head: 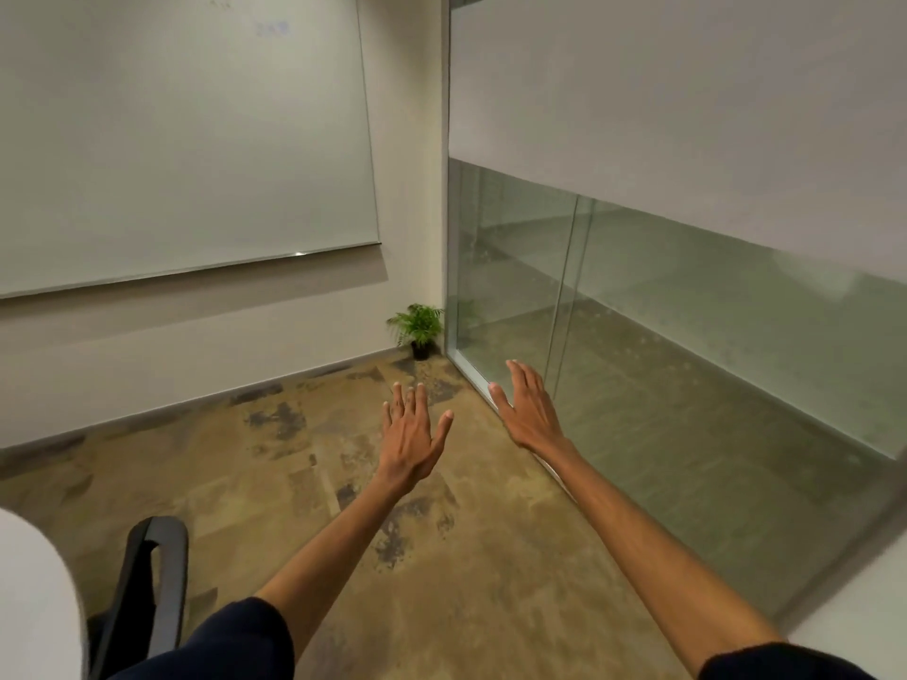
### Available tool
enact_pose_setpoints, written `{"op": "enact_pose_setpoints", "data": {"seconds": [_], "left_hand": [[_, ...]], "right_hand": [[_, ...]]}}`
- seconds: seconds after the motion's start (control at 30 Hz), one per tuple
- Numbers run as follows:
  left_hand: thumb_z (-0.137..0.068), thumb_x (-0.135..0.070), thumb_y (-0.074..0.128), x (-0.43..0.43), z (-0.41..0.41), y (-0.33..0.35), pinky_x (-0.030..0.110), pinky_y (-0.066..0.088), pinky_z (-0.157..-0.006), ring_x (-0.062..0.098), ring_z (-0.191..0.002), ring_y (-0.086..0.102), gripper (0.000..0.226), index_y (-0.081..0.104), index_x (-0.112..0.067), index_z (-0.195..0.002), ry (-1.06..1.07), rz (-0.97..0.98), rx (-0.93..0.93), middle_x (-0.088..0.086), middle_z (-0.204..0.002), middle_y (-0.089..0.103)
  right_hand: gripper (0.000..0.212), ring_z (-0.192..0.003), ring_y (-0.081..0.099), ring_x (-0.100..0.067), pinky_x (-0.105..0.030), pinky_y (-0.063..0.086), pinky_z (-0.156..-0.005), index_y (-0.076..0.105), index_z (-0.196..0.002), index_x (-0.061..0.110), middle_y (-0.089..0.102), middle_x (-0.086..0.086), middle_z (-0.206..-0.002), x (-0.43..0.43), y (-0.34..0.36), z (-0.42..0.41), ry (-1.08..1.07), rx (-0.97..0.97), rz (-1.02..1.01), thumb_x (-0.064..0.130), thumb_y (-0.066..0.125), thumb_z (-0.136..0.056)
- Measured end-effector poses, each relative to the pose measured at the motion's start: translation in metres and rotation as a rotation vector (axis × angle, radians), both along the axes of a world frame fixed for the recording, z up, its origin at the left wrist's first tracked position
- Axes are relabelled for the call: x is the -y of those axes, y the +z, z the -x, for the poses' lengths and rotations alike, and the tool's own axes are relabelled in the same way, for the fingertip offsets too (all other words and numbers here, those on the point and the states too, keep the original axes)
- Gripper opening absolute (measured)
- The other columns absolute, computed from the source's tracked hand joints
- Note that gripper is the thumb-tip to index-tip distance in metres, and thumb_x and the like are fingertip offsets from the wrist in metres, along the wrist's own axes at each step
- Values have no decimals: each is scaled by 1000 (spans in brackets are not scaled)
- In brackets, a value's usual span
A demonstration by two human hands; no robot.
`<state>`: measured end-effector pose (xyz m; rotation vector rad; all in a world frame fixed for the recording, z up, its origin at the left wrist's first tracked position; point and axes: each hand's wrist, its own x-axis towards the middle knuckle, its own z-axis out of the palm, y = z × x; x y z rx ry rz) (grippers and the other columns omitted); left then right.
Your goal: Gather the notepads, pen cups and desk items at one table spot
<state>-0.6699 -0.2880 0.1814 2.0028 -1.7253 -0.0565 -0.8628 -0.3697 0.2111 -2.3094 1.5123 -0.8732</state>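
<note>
The person is stretching both arms forward over the floor (294,483), palms facing down. The left hand (410,431) is hovering with its fingers straight and spread, thumb angled out to the right; its grip is wide open and holding nothing. The right hand (530,409) is reaching a little farther, just to the right of the left one and apart from it, fingers straight and close together; its grip is likewise fully open with nothing in it. Dark sleeves are covering the upper arms at the near edge, the left sleeve (230,640) and the right sleeve (780,665).

At the near left a rounded white corner of the counter (34,596) is showing, with a black chair (147,581) standing just beside it to the right. Where the notepads, pen cups and desk items are lying cannot be told from this view.

On the far left wall a large whiteboard (181,139) is hanging. A small potted plant (418,326) is sitting on the floor in the far corner, just left of the glass wall (687,311) that is running along the right side, frosted in its upper part and clear below.
</note>
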Motion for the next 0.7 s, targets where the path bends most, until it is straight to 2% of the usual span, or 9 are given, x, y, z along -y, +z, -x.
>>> {"op": "enact_pose_setpoints", "data": {"seconds": [0.3,0.5,0.7], "left_hand": [[-89,-70,2,150,-109,23,46,2,-122,21,-149,-7,88,4,-11,-154,119,22,-9,9,-162,1],[-89,-71,1,192,-190,23,48,7,-122,18,-150,-5,88,3,-12,-155,228,12,2,6,-163,2],[-95,-65,9,221,-278,13,48,6,-122,20,-149,-5,80,4,-12,-155,375,-19,-1,7,-162,1]], "right_hand": [[60,-142,27,-20,-40,30,-114,29,-149,14,30,-6,-155,169,19,-125,116,56,11,50,34,-100],[67,-144,23,-21,-43,27,-116,28,-150,14,27,-6,-156,242,15,-218,212,58,-42,56,31,-97],[58,-141,27,-22,-38,25,-114,31,-148,12,31,-7,-153,292,11,-324,349,73,-24,47,35,-101]]}}
